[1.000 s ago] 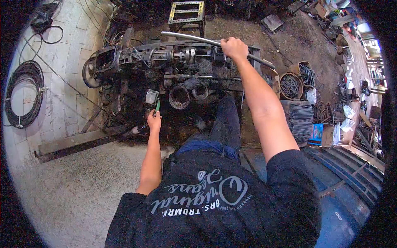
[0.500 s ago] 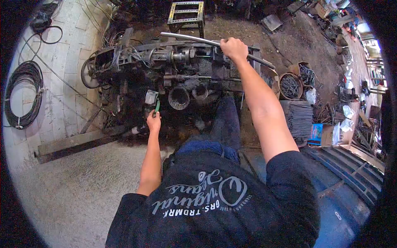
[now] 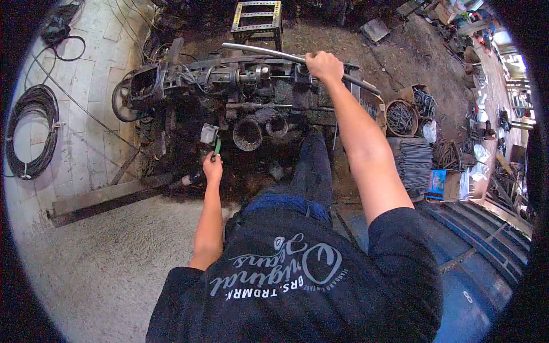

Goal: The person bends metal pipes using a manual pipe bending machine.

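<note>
My right hand is wrapped round a long metal bar, which slants above a dark, greasy machine. The bar's left end is bright and bare; beyond my hand it runs on to the right. Lower down, my left hand is closed round a green handle beside a pale box-like piece on the near side of the machine. What the handle belongs to is hard to make out. Two round containers, a larger bowl and a smaller one, sit at the machine's front.
A perforated metal stand is behind the machine. Right of me are a bucket of metal pieces, a stack of rods and a blue box. Coiled cable lies at left. A beam borders the rough floor.
The bar's bright left end sits very slightly higher. Both hands keep the same grip and nearly the same place.
</note>
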`<action>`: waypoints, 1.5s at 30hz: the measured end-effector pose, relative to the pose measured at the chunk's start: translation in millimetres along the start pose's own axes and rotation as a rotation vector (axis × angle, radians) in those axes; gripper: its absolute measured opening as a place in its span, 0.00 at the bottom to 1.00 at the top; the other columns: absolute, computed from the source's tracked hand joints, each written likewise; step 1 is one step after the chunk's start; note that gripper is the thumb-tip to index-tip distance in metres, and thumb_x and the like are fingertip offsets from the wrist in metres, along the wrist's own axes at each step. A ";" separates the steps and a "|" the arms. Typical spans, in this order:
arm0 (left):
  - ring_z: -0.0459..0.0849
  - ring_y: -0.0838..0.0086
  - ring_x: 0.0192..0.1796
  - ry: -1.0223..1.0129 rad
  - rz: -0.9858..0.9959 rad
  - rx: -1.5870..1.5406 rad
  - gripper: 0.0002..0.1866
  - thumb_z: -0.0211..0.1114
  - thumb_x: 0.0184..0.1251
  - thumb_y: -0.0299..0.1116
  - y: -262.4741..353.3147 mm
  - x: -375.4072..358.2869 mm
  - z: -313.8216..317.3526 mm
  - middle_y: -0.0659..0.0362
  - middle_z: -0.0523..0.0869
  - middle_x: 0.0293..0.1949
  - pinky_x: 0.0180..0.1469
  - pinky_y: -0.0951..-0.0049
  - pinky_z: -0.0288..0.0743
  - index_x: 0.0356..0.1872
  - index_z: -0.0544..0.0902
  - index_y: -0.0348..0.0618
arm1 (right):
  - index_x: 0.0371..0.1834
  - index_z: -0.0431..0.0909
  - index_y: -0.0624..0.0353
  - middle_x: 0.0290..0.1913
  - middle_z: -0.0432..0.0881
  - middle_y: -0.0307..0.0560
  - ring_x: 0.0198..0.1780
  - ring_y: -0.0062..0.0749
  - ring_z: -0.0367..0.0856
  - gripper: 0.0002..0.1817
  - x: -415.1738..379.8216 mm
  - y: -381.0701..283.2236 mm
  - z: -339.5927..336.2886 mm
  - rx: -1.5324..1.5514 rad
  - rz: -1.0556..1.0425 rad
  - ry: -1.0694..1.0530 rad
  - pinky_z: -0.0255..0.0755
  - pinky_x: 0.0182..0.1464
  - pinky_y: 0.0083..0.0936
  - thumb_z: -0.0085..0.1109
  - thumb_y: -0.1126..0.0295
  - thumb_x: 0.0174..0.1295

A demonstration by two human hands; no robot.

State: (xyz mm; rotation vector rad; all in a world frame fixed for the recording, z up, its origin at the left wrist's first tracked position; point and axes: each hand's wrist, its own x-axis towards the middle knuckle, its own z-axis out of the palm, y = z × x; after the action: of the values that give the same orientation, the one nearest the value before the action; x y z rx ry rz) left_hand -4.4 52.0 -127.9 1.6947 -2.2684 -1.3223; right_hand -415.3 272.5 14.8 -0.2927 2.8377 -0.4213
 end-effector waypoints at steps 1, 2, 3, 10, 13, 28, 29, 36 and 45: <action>0.85 0.69 0.36 0.002 -0.002 0.014 0.22 0.59 0.68 0.37 0.5 0.7 -0.1 0.52 0.85 0.35 0.44 0.65 0.76 0.60 0.74 0.37 | 0.40 0.85 0.60 0.44 0.84 0.59 0.49 0.50 0.82 0.29 0.9 -0.5 0.7 0.000 -0.009 -0.002 0.74 0.53 0.41 0.42 0.46 0.60; 0.85 0.69 0.36 0.004 -0.005 0.029 0.22 0.59 0.69 0.37 0.1 1.0 -0.9 0.52 0.85 0.36 0.44 0.66 0.76 0.61 0.74 0.37 | 0.40 0.85 0.60 0.44 0.84 0.59 0.49 0.50 0.82 0.29 1.2 -1.0 2.2 0.000 -0.008 -0.004 0.74 0.53 0.41 0.42 0.46 0.60; 0.85 0.69 0.36 0.003 -0.005 0.029 0.22 0.59 0.69 0.37 -5.2 3.9 0.6 0.52 0.85 0.36 0.44 0.66 0.76 0.61 0.74 0.37 | 0.40 0.85 0.60 0.44 0.84 0.59 0.49 0.50 0.82 0.29 1.1 -1.1 2.5 -0.001 -0.014 -0.002 0.74 0.53 0.41 0.42 0.46 0.60; 0.85 0.69 0.38 -0.034 0.000 -0.017 0.23 0.57 0.71 0.38 -7.4 10.9 4.5 0.52 0.85 0.38 0.44 0.65 0.76 0.62 0.72 0.37 | 0.40 0.84 0.60 0.45 0.84 0.58 0.48 0.50 0.83 0.29 -0.3 -5.0 0.2 -0.005 0.003 -0.012 0.74 0.52 0.41 0.42 0.46 0.60; 0.85 0.69 0.38 -0.031 -0.003 0.002 0.23 0.57 0.70 0.37 -6.3 11.1 4.5 0.52 0.85 0.37 0.43 0.65 0.76 0.62 0.72 0.37 | 0.41 0.84 0.60 0.45 0.84 0.58 0.49 0.50 0.82 0.29 0.1 -3.0 1.5 -0.015 -0.005 -0.017 0.74 0.52 0.41 0.41 0.46 0.60; 0.84 0.70 0.36 -0.042 -0.037 0.029 0.22 0.58 0.70 0.38 0.1 8.4 0.4 0.54 0.85 0.35 0.43 0.66 0.76 0.61 0.74 0.39 | 0.40 0.84 0.61 0.44 0.84 0.59 0.47 0.51 0.83 0.30 1.4 -2.1 5.4 -0.004 -0.035 0.036 0.74 0.52 0.41 0.41 0.46 0.60; 0.84 0.70 0.37 -0.044 -0.024 0.019 0.22 0.57 0.70 0.38 -1.1 8.1 0.8 0.54 0.85 0.35 0.43 0.66 0.76 0.61 0.73 0.39 | 0.40 0.84 0.61 0.44 0.84 0.59 0.47 0.51 0.83 0.30 1.4 -2.5 6.3 -0.005 -0.034 0.035 0.74 0.52 0.41 0.41 0.46 0.60; 0.84 0.70 0.37 -0.043 -0.078 0.004 0.23 0.57 0.71 0.38 -10.9 15.7 6.8 0.55 0.85 0.36 0.44 0.66 0.76 0.63 0.72 0.40 | 0.44 0.84 0.52 0.47 0.83 0.56 0.51 0.51 0.81 0.27 2.5 -3.1 4.5 -0.014 0.012 -0.009 0.72 0.55 0.41 0.42 0.46 0.60; 0.85 0.70 0.36 -0.008 0.003 -0.006 0.24 0.58 0.69 0.39 -18.3 15.5 6.2 0.53 0.85 0.35 0.41 0.66 0.76 0.62 0.72 0.38 | 0.41 0.84 0.61 0.44 0.84 0.59 0.48 0.51 0.83 0.29 -0.2 -3.5 1.5 0.003 0.001 0.013 0.74 0.52 0.40 0.42 0.46 0.59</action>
State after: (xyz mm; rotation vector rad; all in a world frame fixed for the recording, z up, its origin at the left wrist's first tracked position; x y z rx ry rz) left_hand 0.6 42.4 -150.2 1.6873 -2.2681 -1.3360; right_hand -414.1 268.9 14.5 -0.2893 2.8494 -0.4295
